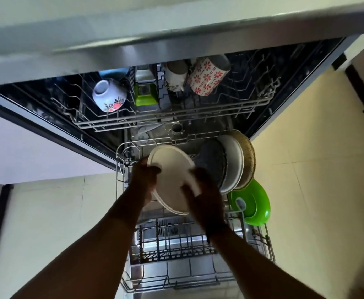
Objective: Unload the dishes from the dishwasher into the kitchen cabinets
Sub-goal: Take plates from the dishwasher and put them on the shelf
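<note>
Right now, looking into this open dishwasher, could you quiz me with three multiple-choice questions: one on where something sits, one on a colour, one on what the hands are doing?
1. Where is the mug with red flowers?
A. upper rack
B. lower rack
C. on the floor

2. What colour is the plate nearest the front of the row standing in the lower rack?
A. blue
B. bright green
C. black

3. What is happening with the white plate?
A. it lies alone on the floor
B. one hand holds it
C. both hands hold it

Answers: 1 A, it lies among the cups in the upper rack. 2 B, the green plate ends the row. 3 C, the left hand and right hand grip opposite edges.
</note>
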